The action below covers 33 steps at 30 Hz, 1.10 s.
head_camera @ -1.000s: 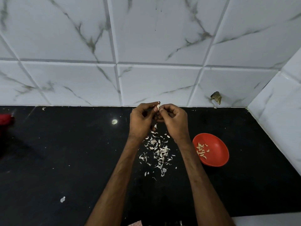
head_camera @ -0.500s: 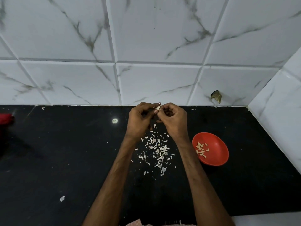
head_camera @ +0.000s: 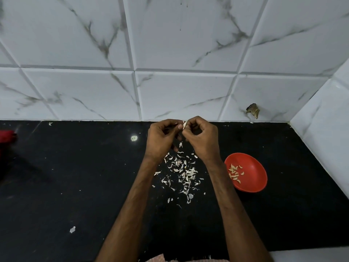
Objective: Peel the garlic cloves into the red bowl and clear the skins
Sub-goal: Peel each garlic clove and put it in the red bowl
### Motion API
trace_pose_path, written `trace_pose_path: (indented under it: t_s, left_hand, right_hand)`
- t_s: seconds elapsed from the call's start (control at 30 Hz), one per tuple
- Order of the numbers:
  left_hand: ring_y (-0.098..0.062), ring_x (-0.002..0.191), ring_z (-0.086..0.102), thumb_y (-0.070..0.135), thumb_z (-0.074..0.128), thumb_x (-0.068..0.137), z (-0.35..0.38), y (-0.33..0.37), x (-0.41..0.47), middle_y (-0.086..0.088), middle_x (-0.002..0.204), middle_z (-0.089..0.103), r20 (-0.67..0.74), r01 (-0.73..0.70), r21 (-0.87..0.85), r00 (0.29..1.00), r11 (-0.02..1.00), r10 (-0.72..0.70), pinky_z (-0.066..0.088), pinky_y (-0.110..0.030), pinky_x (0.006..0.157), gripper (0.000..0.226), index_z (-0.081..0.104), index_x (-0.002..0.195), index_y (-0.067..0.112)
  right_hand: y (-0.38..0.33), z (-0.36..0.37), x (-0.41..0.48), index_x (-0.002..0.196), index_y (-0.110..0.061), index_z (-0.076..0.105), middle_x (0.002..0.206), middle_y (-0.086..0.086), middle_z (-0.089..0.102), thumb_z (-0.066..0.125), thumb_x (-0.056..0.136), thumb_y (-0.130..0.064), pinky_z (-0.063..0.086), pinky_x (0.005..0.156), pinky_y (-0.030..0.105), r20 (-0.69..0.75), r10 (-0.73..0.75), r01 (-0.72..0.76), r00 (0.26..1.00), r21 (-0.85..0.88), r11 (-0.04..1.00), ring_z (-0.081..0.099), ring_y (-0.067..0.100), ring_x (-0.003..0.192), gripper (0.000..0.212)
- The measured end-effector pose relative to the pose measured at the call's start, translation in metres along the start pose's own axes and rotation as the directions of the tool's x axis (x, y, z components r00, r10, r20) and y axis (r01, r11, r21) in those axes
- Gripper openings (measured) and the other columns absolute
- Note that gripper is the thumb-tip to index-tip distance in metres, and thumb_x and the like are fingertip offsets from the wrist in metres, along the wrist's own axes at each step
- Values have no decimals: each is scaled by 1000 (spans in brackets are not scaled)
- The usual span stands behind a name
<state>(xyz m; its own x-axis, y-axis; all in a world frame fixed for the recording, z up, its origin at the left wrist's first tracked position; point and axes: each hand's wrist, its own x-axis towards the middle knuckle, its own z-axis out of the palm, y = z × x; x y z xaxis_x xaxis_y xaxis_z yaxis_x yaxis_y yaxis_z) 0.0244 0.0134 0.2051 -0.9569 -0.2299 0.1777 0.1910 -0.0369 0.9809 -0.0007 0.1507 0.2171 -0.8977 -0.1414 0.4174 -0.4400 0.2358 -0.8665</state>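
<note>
Black counter (head_camera: pixel 75 176). Nearest the camera, a lone skin scrap (head_camera: pixel 72 229), far left of the red bowl (head_camera: pixel 249 173). Loose skins (head_camera: pixel 181 173) lie scattered just left of the bowl, apart from it, between the two forearms. The bowl sits upright with peeled cloves (head_camera: pixel 235 173) lying in its left half. Beyond the bowl and to its left, both hands are raised over the skins. Left hand (head_camera: pixel 160 138) and right hand (head_camera: pixel 203 138) have curled fingers and together pinch one garlic clove (head_camera: pixel 184 125) at the fingertips. A blurred red object (head_camera: pixel 6 137) lies far left of the bowl. Behind the bowl, the tiled wall (head_camera: pixel 170 53) carries a brown mark (head_camera: pixel 253 110).
</note>
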Motion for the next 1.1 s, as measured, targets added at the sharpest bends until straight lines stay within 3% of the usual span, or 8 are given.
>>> trace_pose_path:
  t_s: [0.13,0.27,0.4,0.53,0.7,0.87,0.97,1.1]
  left_hand:
    - [-14,60,62,6,71,91,1,1,1,-7,75,70,30,8,-7,1000,1000,-8,50,-26,39,11,72,102,5]
    - [-19,58,61,7,70,92,3,0,3,-15,76,69,25,34,-57,999,998,-32,49,-26,39,8,72,100,8]
    - [-20,59,61,5,66,95,5,-2,5,-26,81,66,25,39,-67,999,997,-37,48,-26,39,12,70,106,0]
    - [-17,58,59,4,63,96,9,0,4,-14,78,68,16,75,-134,997,988,-74,47,-25,38,9,69,103,0]
    - [-13,56,57,6,64,96,12,1,5,-12,81,68,-57,101,-194,992,976,-114,44,-23,37,8,69,100,1]
    - [-9,57,54,8,66,96,7,0,9,-10,85,65,-101,67,-145,992,987,-82,43,-23,38,7,70,99,4]
    - [-11,58,55,10,66,96,6,0,9,-9,84,66,-93,52,-112,994,992,-63,43,-24,39,13,68,104,0]
    - [-11,58,57,8,67,95,9,2,8,-6,80,67,-109,54,-127,992,990,-68,44,-24,39,14,67,104,-3]
  right_hand:
    - [2,-1,2,83,-6,65,73,7,69,71,90,-7,60,61,43,34,71,-73,997,62,995,72,29,66,10]
    - [1,1,3,87,-2,64,78,4,70,64,94,-5,62,60,39,48,144,-149,988,128,981,70,14,65,7]
    - [2,3,5,89,2,63,79,4,67,57,97,0,55,59,21,43,203,-208,978,187,960,66,5,63,10]
    - [3,3,7,85,-8,63,74,-4,65,56,97,0,54,61,25,67,250,-259,966,280,925,63,5,67,16]
    - [-1,4,8,86,-6,60,71,-1,59,49,99,2,58,62,31,84,262,-274,961,395,877,58,9,68,18]
    - [9,0,9,86,-6,65,75,6,64,59,101,-17,61,61,35,-12,181,-176,983,172,969,63,21,72,20]
    - [11,-2,11,93,-5,64,86,6,67,69,95,-10,62,62,32,-26,85,-81,996,116,990,70,22,81,7]
    - [10,0,12,99,-7,67,94,1,70,68,92,-1,62,68,33,8,89,-89,996,152,984,71,16,87,9]
